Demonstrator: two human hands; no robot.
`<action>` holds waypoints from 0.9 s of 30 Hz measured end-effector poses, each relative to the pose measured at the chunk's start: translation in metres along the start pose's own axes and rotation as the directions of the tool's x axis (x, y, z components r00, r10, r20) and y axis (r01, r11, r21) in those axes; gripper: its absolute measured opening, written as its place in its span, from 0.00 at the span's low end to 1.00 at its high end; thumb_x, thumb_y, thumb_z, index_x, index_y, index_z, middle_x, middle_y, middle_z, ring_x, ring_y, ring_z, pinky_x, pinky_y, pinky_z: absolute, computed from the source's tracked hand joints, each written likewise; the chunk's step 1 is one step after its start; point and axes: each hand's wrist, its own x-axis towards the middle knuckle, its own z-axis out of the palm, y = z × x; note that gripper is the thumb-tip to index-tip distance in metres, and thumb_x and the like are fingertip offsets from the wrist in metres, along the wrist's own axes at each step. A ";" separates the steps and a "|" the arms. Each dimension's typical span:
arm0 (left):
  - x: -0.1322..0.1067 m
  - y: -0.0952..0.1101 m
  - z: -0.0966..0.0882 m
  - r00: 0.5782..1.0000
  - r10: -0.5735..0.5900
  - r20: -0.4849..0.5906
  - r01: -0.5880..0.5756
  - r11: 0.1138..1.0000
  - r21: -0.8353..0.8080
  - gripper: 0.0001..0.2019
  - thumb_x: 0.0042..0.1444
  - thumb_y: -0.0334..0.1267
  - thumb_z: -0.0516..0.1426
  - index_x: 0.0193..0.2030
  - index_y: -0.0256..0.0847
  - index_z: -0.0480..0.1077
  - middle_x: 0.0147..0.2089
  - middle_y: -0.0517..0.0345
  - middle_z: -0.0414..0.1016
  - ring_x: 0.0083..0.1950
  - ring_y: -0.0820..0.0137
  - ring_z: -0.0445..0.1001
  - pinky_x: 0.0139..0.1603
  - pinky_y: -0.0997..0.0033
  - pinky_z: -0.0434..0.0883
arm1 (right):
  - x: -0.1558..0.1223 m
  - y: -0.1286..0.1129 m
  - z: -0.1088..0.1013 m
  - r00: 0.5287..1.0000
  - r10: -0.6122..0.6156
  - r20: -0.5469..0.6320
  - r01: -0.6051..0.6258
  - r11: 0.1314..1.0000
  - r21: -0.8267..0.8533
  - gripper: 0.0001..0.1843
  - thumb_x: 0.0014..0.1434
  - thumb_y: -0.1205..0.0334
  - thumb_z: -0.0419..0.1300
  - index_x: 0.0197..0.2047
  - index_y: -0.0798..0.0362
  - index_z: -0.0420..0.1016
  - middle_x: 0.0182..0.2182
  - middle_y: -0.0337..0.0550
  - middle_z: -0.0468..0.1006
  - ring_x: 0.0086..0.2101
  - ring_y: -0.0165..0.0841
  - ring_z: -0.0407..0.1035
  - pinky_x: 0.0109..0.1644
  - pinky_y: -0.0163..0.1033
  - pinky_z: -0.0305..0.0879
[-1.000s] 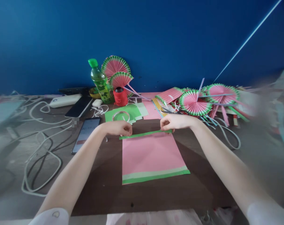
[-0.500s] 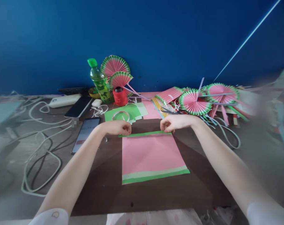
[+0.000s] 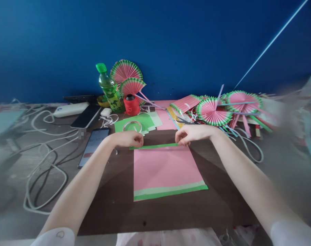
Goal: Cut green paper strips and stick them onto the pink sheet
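A pink sheet of paper (image 3: 165,167) lies flat on the dark table in front of me, with a light green and a darker green band along its near edge. Across its far edge runs a narrow green paper strip (image 3: 157,146). My left hand (image 3: 131,139) pinches the strip's left end, fingers curled. At the other end, my right hand (image 3: 186,135) has its fingertips closed on the strip near the sheet's far right corner. Both hands rest low at the paper; the fingertips are partly hidden.
Behind my hands lie green paper pieces (image 3: 137,121) with a tape roll (image 3: 132,126) and scissors (image 3: 184,121). Pleated paper fans (image 3: 214,112) pile up at right. A green bottle (image 3: 109,89) and red container (image 3: 131,105) stand at the back. Left are a phone (image 3: 93,147) and cables (image 3: 28,184).
Both hands stay almost where they were. The right fingers have shifted very slightly on the strip's right end; the sheet has not moved.
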 end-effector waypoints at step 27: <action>0.010 -0.001 0.010 0.999 0.016 -0.040 -0.018 0.999 -0.048 0.10 0.43 0.35 0.53 0.35 0.38 0.66 0.31 0.60 0.71 0.32 0.73 0.67 0.30 0.77 0.61 | -0.003 -0.003 -0.001 0.991 0.123 -0.050 -0.130 0.979 -0.159 0.09 0.46 0.59 0.55 0.30 0.54 0.70 0.26 0.38 0.68 0.24 0.26 0.56 0.25 0.31 0.51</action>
